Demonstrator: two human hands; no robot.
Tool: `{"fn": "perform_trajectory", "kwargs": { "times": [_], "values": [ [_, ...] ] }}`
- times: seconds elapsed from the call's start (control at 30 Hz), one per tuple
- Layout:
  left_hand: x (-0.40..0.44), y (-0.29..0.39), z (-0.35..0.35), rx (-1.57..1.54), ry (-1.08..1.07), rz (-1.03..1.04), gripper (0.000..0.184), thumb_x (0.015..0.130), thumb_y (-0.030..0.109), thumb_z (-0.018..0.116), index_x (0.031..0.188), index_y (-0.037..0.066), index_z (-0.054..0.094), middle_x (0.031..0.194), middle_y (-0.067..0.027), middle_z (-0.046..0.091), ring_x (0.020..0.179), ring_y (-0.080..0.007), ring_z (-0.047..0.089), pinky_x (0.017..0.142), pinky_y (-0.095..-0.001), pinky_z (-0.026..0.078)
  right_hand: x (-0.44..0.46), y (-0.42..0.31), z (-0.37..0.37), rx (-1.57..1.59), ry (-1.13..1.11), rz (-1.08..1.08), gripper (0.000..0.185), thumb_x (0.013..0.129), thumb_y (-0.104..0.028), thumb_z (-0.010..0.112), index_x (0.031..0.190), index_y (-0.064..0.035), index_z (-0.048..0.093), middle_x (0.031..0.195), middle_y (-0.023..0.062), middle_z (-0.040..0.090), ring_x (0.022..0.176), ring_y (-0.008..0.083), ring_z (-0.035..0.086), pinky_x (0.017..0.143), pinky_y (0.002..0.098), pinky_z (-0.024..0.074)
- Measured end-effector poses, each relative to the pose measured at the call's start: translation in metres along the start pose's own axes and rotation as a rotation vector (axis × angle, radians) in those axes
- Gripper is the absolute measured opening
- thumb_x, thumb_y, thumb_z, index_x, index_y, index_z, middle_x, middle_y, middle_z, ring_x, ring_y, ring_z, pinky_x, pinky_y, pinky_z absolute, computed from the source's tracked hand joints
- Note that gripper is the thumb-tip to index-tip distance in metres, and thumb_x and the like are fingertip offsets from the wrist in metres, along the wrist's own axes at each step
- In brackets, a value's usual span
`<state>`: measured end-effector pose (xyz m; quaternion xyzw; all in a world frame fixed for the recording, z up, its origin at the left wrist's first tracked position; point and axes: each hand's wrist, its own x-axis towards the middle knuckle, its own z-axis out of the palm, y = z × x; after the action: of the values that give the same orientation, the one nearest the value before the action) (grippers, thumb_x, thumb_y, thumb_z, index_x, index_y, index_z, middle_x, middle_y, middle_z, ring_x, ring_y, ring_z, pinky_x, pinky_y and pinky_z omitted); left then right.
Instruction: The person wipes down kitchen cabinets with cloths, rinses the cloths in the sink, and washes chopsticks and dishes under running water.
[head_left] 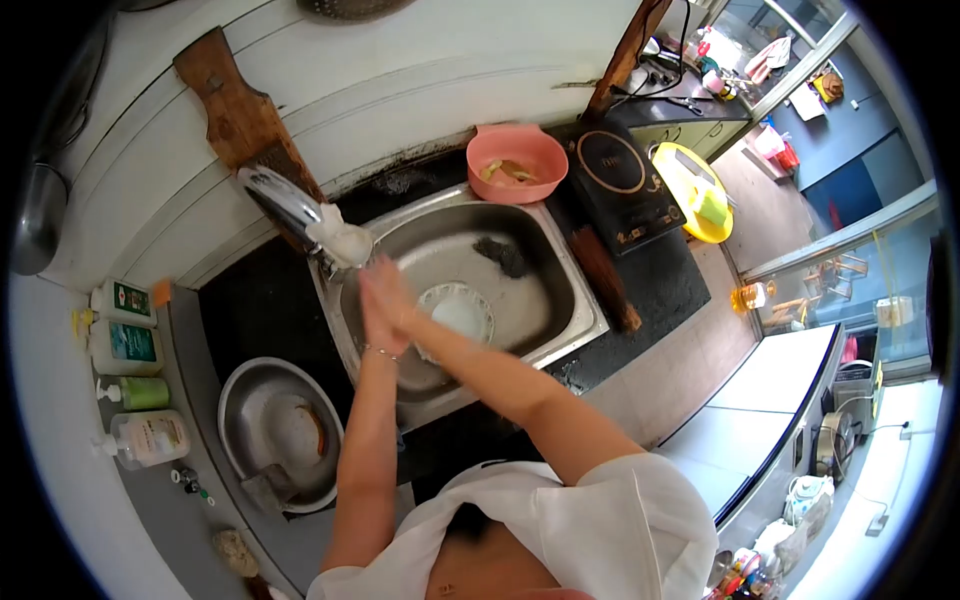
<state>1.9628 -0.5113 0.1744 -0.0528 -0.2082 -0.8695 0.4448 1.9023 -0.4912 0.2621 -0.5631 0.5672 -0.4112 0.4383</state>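
My left hand (376,325) and my right hand (392,292) are pressed together, palm against palm as far as I can see, over the left side of the steel sink (540,345). Motion smears their fingers. A bracelet circles the left wrist. Just above my hands is the chrome faucet (280,200), with a white cloth-like wrap (341,238) around its spout end. Below and to the right, a white round dish (460,312) lies on the sink floor. A dark scrubbing pad (500,256) sits further back in the basin.
Left of the sink stands a metal basin (262,405) holding a brown-orange piece and a grey cloth. Several bottles (132,345) line the left ledge. A pink tub (516,165) with scraps, an induction cooker (622,185) and a yellow basin (722,225) are at the right. A wooden board (245,120) leans behind.
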Motion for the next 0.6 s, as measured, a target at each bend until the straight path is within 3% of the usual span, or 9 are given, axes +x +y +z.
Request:
{"fn": "perform_trajectory", "kwargs": {
  "times": [0.07, 0.1, 0.2, 0.23, 0.33, 0.37, 0.47, 0.5, 0.6],
  "values": [
    [0.004, -0.025, 0.095, 0.314, 0.813, 0.063, 0.042, 0.082, 0.05, 0.037, 0.111, 0.022, 0.046, 0.108, 0.0027, 0.049, 0.1, -0.0169, 0.044, 0.087, -0.0356, 0.034, 0.044, 0.062, 0.0, 0.024, 0.016, -0.115, 0.051, 0.088, -0.039, 0.029, 0.12, 0.0001, 0.038, 0.127, 0.0218, 0.033, 0.121, 0.0342, 0.025, 0.099, 0.0351, 0.0209],
    [0.005, -0.017, 0.096, 0.168, 0.793, 0.053, 0.044, 0.084, 0.051, 0.035, 0.109, 0.016, 0.044, 0.116, 0.0005, 0.043, 0.114, -0.0123, 0.034, 0.094, -0.0293, 0.027, 0.043, 0.078, 0.009, -0.15, -0.105, -0.278, 0.049, 0.087, -0.036, 0.031, 0.122, -0.0016, 0.035, 0.13, 0.0206, 0.028, 0.123, 0.0334, 0.022, 0.099, 0.0399, 0.0206],
    [-0.001, 0.005, 0.039, 0.102, 0.678, 0.332, 0.044, 0.082, 0.051, 0.038, 0.11, 0.018, 0.047, 0.104, 0.005, 0.05, 0.099, -0.017, 0.044, 0.087, -0.0334, 0.033, 0.043, 0.068, -0.005, -0.289, -0.03, -0.234, 0.048, 0.087, -0.033, 0.032, 0.123, -0.0018, 0.034, 0.131, 0.0198, 0.027, 0.123, 0.0336, 0.022, 0.098, 0.043, 0.0201],
    [-0.001, 0.004, 0.032, 0.157, 0.719, 0.32, 0.046, 0.085, 0.045, 0.037, 0.122, 0.019, 0.038, 0.118, 0.003, 0.045, 0.11, -0.0178, 0.039, 0.09, -0.0331, 0.032, 0.041, 0.064, -0.011, -0.336, -0.009, -0.22, 0.048, 0.087, -0.032, 0.032, 0.124, -0.0019, 0.033, 0.131, 0.0195, 0.026, 0.123, 0.0336, 0.022, 0.098, 0.044, 0.02],
    [0.002, -0.031, 0.094, 0.394, 0.632, 0.143, 0.044, 0.087, 0.039, 0.037, 0.126, 0.018, 0.033, 0.122, -0.0006, 0.042, 0.115, -0.0192, 0.035, 0.092, -0.0347, 0.031, 0.03, 0.06, -0.013, -0.454, 0.041, -0.16, 0.047, 0.086, -0.029, 0.033, 0.125, -0.0021, 0.031, 0.133, 0.0187, 0.024, 0.123, 0.0338, 0.021, 0.098, 0.047, 0.0196],
    [0.0, -0.029, 0.091, 0.457, 0.614, 0.167, 0.046, 0.088, 0.037, 0.035, 0.129, 0.016, 0.027, 0.127, -0.0026, 0.038, 0.118, -0.0198, 0.033, 0.093, -0.0345, 0.031, 0.041, 0.097, 0.001, -0.361, -0.017, -0.283, 0.048, 0.086, -0.027, 0.033, 0.127, -0.0019, 0.028, 0.134, 0.0168, 0.021, 0.125, 0.0324, 0.019, 0.097, 0.0512, 0.0174],
    [-0.003, -0.003, 0.057, 0.24, 0.771, 0.065, 0.048, 0.088, 0.041, 0.034, 0.128, 0.015, 0.03, 0.127, -0.0016, 0.037, 0.116, -0.0172, 0.036, 0.094, -0.0334, 0.031, 0.014, 0.085, 0.022, -0.453, 0.071, -0.328, 0.047, 0.087, -0.027, 0.031, 0.127, -0.0025, 0.028, 0.135, 0.0146, 0.021, 0.126, 0.0299, 0.017, 0.098, 0.0494, 0.0162],
    [0.0, -0.005, 0.066, 0.282, 0.693, 0.02, 0.049, 0.086, 0.042, 0.038, 0.127, 0.015, 0.032, 0.127, -0.0012, 0.038, 0.114, -0.0167, 0.039, 0.094, -0.0327, 0.032, 0.006, 0.08, 0.023, -0.488, 0.098, -0.338, 0.047, 0.087, -0.027, 0.031, 0.127, -0.0027, 0.028, 0.136, 0.0139, 0.021, 0.126, 0.0291, 0.017, 0.099, 0.0487, 0.0158],
    [0.003, -0.024, 0.088, 0.317, 0.878, 0.05, 0.047, 0.086, 0.036, 0.045, 0.124, 0.01, 0.035, 0.127, -0.0039, 0.038, 0.116, -0.0173, 0.036, 0.095, -0.0307, 0.031, 0.007, 0.071, -0.013, -0.442, 0.118, -0.237, 0.046, 0.088, -0.027, 0.029, 0.129, -0.0052, 0.025, 0.135, 0.0141, 0.022, 0.126, 0.0283, 0.019, 0.1, 0.0455, 0.0137]
  ]
}}
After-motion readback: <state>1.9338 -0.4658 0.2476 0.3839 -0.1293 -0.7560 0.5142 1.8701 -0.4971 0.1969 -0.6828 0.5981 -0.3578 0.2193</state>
